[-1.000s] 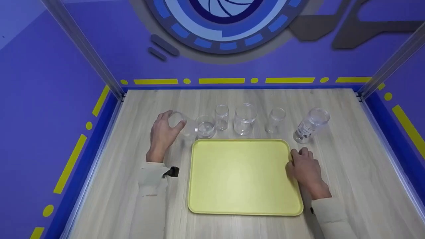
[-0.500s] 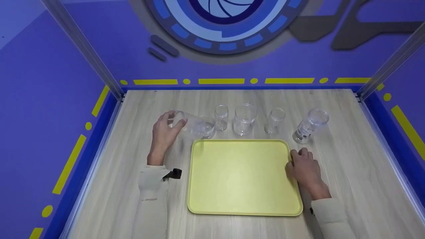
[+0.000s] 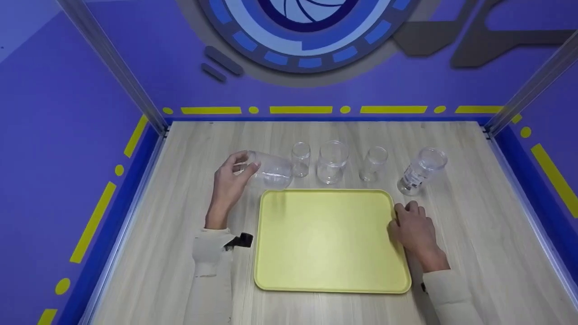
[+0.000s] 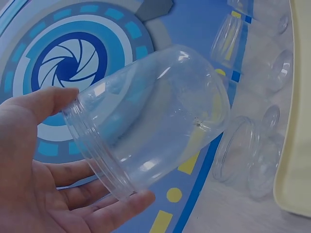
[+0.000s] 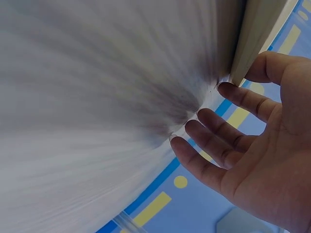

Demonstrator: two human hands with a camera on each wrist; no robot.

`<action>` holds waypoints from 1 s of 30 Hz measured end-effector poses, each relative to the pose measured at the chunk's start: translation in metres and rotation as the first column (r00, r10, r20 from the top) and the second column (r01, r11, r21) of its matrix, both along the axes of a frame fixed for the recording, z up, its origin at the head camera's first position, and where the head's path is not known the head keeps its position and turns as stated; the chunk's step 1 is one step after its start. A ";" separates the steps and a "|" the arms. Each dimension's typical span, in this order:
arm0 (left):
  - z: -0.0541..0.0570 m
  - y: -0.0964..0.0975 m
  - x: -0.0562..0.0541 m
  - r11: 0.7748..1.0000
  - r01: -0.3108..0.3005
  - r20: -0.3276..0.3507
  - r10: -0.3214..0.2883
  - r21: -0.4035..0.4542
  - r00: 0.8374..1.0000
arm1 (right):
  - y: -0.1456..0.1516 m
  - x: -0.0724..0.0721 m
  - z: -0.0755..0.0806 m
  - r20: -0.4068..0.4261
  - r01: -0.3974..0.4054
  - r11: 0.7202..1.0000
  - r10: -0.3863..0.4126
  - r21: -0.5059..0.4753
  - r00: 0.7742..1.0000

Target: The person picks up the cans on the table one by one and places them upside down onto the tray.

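L hand [image 3: 228, 186] holds 1 jar [image 3: 273, 169].

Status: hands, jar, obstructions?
Left hand grips jar near its mouth, jar tipped sideways. Right hand holds tray by right edge. Thin glass by jar's base in head view, possible obstruction.

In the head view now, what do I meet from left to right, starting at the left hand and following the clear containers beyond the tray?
Left hand → tilted clear jar in its grip → narrow clear cup → wide clear cup → second narrow cup → labelled clear jar.
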State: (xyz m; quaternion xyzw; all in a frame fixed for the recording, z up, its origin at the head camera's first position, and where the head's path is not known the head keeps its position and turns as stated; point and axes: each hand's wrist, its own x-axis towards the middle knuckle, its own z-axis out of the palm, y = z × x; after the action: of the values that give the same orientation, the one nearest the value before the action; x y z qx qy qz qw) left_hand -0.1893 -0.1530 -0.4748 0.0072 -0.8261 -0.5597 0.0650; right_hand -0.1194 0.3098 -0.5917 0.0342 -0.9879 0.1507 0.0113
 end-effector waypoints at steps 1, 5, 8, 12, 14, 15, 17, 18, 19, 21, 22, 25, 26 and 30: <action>-0.001 0.001 0.000 1.000 0.001 -0.003 -0.001 0.005 1.000 | 0.000 0.000 0.000 0.000 -0.001 1.000 0.001 0.001 1.000; -0.001 0.005 0.003 0.999 0.002 -0.004 -0.001 0.037 1.000 | 0.000 0.001 -0.001 -0.001 -0.002 1.000 0.002 0.005 1.000; -0.001 0.008 0.005 0.997 0.000 0.000 0.000 0.071 1.000 | 0.000 0.001 -0.001 -0.001 -0.001 1.000 0.001 0.005 1.000; -0.003 0.013 0.008 0.994 -0.004 0.005 0.003 0.111 1.000 | 0.000 0.001 -0.001 -0.010 0.000 1.000 0.001 0.008 1.000; -0.004 0.015 0.009 0.990 0.000 0.003 0.000 0.139 1.000 | 0.001 0.001 -0.001 -0.025 -0.004 1.000 0.005 0.011 1.000; -0.005 0.016 0.009 0.989 0.000 0.003 -0.001 0.150 1.000 | 0.001 0.001 -0.001 -0.033 -0.007 1.000 0.007 0.014 0.999; -0.005 0.018 0.010 0.985 0.003 0.000 -0.003 0.175 1.000 | 0.001 0.001 -0.001 -0.047 -0.009 1.000 0.010 0.016 0.999; -0.005 0.019 0.011 0.982 0.007 -0.003 -0.006 0.189 1.000 | 0.001 0.002 -0.001 -0.048 -0.007 1.000 0.008 0.013 0.999; -0.006 0.020 0.011 0.979 0.009 -0.006 -0.008 0.202 1.000 | 0.000 0.002 -0.001 -0.047 -0.005 1.000 0.006 0.011 0.999; -0.006 0.023 0.012 0.975 0.012 -0.009 -0.010 0.223 1.000 | 0.000 0.002 -0.001 -0.039 0.002 1.000 -0.002 0.005 0.999; -0.007 0.024 0.012 0.972 0.014 -0.010 -0.012 0.235 1.000 | -0.001 0.002 -0.001 -0.032 0.006 1.000 -0.006 0.003 0.999; -0.007 0.028 0.013 0.963 0.017 -0.011 -0.014 0.270 1.000 | -0.001 0.001 0.000 -0.014 0.014 1.000 -0.014 0.003 1.000; -0.007 0.029 0.013 0.960 0.015 -0.010 -0.013 0.279 1.000 | -0.001 0.001 0.000 -0.011 0.014 1.000 -0.014 0.005 1.000; -0.009 0.034 0.015 0.953 0.013 -0.012 -0.010 0.304 1.000 | -0.001 0.001 -0.001 -0.012 0.013 1.000 -0.013 0.011 1.000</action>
State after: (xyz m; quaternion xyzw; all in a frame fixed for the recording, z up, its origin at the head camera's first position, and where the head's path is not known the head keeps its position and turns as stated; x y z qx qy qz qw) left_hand -0.1744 -0.1189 -0.4834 0.0096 -0.7299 -0.6805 0.0641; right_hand -0.1186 0.3091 -0.5926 0.0287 -0.9889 0.1448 0.0181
